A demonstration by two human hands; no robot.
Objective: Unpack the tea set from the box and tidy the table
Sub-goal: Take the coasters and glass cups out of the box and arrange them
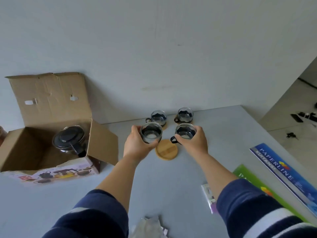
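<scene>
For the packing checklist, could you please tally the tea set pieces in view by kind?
Glass cups: 4
Bare wooden coasters: 1
Teapots: 1, in the box
Total: 6

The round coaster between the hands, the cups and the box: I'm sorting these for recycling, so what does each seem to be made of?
Round tan coaster: likely wood or bamboo, matte, with faint grain lines.
Clear cup with dark holder in the left hand: apparently glass, see-through and glossy; its dark band and handle could be plastic or metal.
Open brown box: cardboard, with creased, dull flaps and a printed outside.
</scene>
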